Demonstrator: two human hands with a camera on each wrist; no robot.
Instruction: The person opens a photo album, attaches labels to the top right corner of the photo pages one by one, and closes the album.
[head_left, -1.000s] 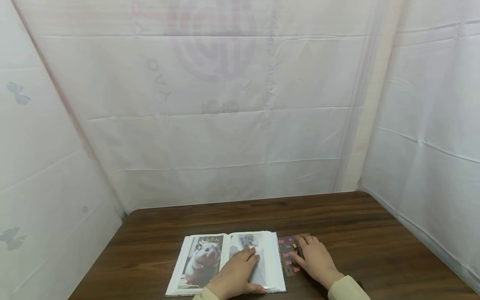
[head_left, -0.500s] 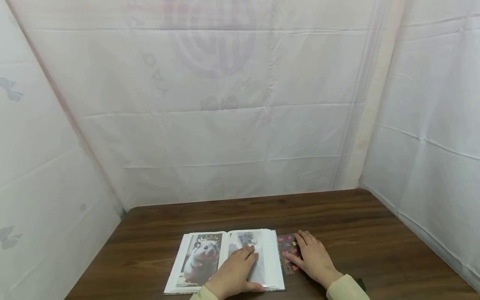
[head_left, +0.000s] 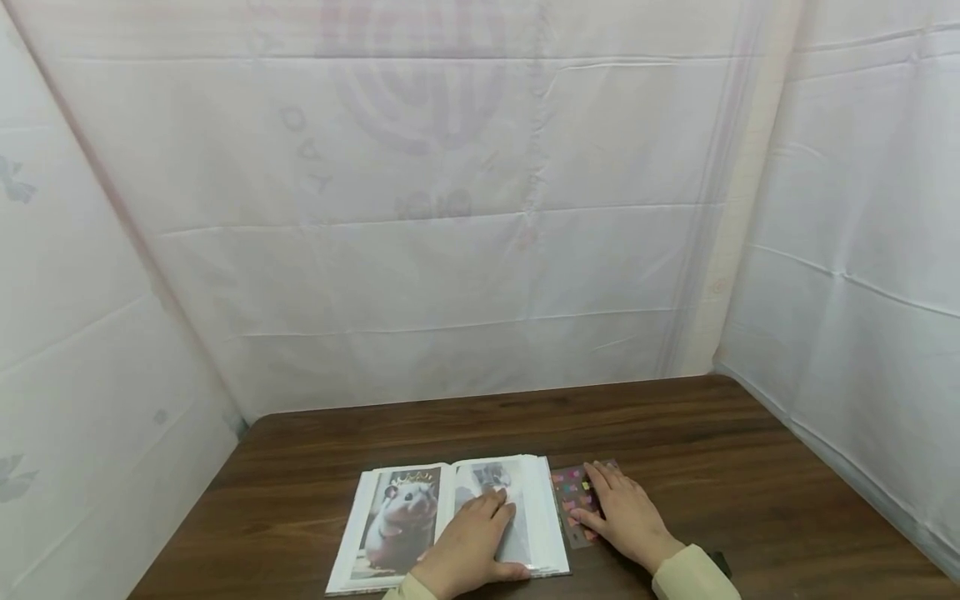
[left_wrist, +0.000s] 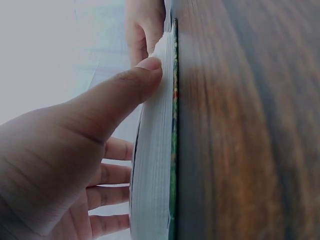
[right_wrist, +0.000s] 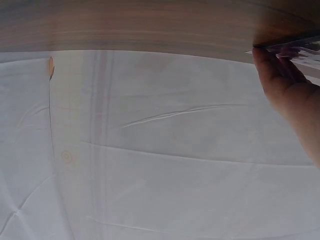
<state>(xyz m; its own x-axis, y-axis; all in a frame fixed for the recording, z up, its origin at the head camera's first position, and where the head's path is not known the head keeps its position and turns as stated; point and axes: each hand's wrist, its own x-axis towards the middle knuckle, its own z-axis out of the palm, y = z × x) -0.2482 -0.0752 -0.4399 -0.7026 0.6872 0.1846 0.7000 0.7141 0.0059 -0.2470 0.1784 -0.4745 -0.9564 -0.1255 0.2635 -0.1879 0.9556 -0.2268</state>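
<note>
An open book (head_left: 543,525) lies flat near the front of the table, with a picture of a crowned hamster (head_left: 403,521) on its left page. My left hand (head_left: 467,546) rests on the right page, fingers extended and partly covering another picture. In the left wrist view, the thumb of the left hand (left_wrist: 65,145) reaches along the thick page block (left_wrist: 152,165), above a green patterned cover. To the right of the book lies a thin see-through sheet with colourful stickers (head_left: 573,502). My right hand (head_left: 628,517) rests over its right side, fingers relaxed, hiding part of it.
The dark wood table (head_left: 315,467) extends behind and to both sides of the book. White cloth sheets (head_left: 420,275) hang close behind the table and along its sides. A small dark object (head_left: 720,563) shows beside the right sleeve.
Both hands stay in nearly the same places on the book and the sticker sheet. The head view has shifted slightly.
</note>
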